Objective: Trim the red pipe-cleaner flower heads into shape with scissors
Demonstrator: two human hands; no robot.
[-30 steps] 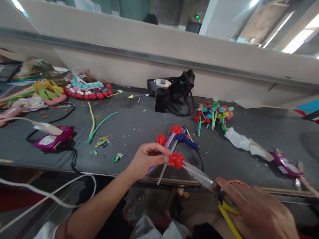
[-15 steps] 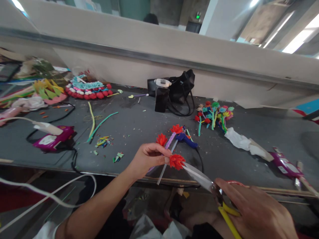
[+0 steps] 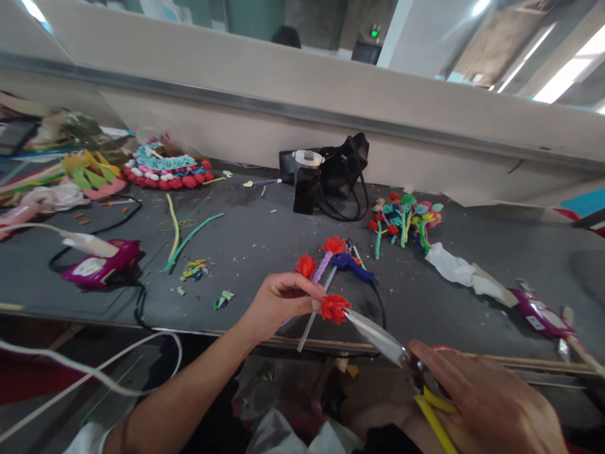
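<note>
- The left hand (image 3: 283,297) pinches a red flower (image 3: 334,308) at its left edge between thumb and forefinger; what lies under those fingertips is hidden.
- The right hand (image 3: 496,397) curls round the scissors (image 3: 378,337), most of its fingers out of sight; the blade tips reach the flower's right edge, whether parted is hard to tell.
- Just beyond the left fingers, a second flower (image 3: 305,265), a third flower (image 3: 334,244) and a blue glue gun (image 3: 357,268) crowd the table (image 3: 265,233).
- Farther past them: phone (image 3: 307,190), black bag (image 3: 350,161).
- Left of the left fingers: scraps (image 3: 196,270).
- Beyond the right fingers: a bouquet (image 3: 409,217), its stems overlapping.
- The scissors' yellow handle is cut off below.
</note>
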